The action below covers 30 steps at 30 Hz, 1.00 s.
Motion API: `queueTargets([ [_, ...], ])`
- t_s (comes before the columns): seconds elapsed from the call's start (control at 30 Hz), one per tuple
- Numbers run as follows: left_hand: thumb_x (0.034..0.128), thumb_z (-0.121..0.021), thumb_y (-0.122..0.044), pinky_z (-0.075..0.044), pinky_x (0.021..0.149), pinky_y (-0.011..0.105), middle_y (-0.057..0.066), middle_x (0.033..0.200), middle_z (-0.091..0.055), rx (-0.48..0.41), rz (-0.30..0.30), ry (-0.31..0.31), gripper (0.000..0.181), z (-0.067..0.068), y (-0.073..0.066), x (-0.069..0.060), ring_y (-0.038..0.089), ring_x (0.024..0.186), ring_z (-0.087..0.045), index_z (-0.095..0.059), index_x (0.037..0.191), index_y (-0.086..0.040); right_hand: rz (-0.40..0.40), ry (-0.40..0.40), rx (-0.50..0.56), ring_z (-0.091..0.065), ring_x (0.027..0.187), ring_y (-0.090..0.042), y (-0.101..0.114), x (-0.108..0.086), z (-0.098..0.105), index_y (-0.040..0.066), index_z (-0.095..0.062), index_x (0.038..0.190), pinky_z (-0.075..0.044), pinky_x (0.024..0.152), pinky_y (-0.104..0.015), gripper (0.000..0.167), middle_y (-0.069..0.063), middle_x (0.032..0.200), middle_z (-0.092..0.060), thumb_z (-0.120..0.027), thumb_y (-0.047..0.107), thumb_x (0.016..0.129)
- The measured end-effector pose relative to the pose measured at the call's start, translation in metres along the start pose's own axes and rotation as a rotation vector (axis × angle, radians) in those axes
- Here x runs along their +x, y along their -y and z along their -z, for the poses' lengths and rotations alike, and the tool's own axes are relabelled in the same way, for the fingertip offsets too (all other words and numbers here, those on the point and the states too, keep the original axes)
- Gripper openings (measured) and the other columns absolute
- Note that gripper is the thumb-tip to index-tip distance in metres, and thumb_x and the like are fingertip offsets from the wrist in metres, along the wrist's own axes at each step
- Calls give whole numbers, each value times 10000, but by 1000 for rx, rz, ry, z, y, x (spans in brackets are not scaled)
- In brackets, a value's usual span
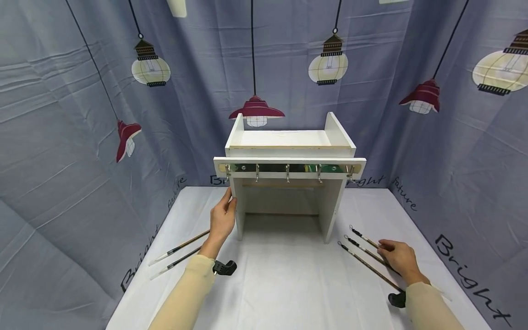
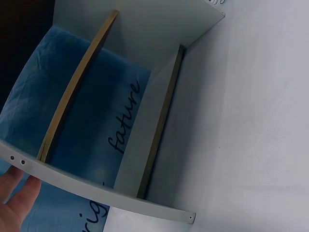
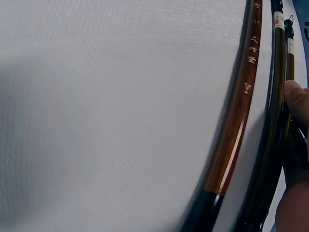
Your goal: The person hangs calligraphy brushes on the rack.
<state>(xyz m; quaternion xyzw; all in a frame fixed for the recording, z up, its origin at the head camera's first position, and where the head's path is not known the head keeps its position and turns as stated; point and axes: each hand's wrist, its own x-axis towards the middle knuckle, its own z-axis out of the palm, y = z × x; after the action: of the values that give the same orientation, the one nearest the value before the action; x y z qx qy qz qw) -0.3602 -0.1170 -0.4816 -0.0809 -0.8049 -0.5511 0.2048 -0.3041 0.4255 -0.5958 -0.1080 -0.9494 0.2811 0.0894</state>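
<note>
A white wooden shelf (image 1: 288,153) with a row of metal hooks on its front rail stands at the back middle of the table. My left hand (image 1: 222,217) touches the outer side of the shelf's left panel (image 2: 96,187); in the left wrist view, two fingertips rest beside that panel's edge. Three calligraphy brushes with loops at their ends lie slanted on the right. My right hand (image 1: 398,259) pinches the rightmost brush (image 1: 363,236), with the thumb against its handle in the right wrist view. Beside it lie the middle brush (image 1: 363,249) and the left brush (image 1: 367,265).
Two more brushes, an upper one (image 1: 181,246) and a lower one (image 1: 175,263), lie left of the shelf with pale tips toward the front left. A white cloth (image 1: 284,293) covers the table. Grey-blue curtains (image 1: 284,55) printed with lamps surround it on three sides.
</note>
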Motion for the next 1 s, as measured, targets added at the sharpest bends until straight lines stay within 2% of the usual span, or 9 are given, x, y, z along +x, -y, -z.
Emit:
queueTargets([
  [0.2,1091,-541,-281,-534,1053,477,79,1580,-487,-9,0,-15,514,-2,2,-2,317,1319,-610,-435,1578,-158,-63,-10,11,-617,1151,-502,1,0,-3,-97,-654,1284,-510,952,-599,390,-296,1208,-698,-718,89,948],
  [0.4,1093,-536,-282,-530,1058,480,79,1582,-482,-7,1,-23,509,-2,2,-2,320,1323,-606,-438,1577,-159,-37,-25,6,-586,1188,-530,-1,1,-4,-76,-692,1243,-486,985,-617,343,-318,1254,-671,-711,107,954],
  [0.57,1092,-535,-290,-522,1074,470,67,1578,-491,-2,-2,-24,503,-1,1,-1,312,1338,-594,-443,1575,-180,-12,-35,14,-598,1158,-532,-1,2,-5,-75,-717,1194,-497,957,-611,293,-327,1224,-676,-702,91,953],
  [0.8,1087,-545,-314,-549,1034,479,40,1554,-520,6,10,-34,491,-2,2,0,305,1292,-634,-465,1562,-218,-19,-49,14,-618,1117,-522,-4,3,-10,-76,-723,1175,-509,917,-602,277,-312,1169,-701,-699,76,945],
  [1.0,1087,-546,-313,-533,1058,475,58,1570,-497,-11,15,-31,504,-2,2,0,312,1319,-611,-453,1566,-187,-14,-61,20,-616,1121,-521,-4,1,-9,-67,-730,1171,-506,917,-603,271,-313,1179,-700,-697,86,949],
])
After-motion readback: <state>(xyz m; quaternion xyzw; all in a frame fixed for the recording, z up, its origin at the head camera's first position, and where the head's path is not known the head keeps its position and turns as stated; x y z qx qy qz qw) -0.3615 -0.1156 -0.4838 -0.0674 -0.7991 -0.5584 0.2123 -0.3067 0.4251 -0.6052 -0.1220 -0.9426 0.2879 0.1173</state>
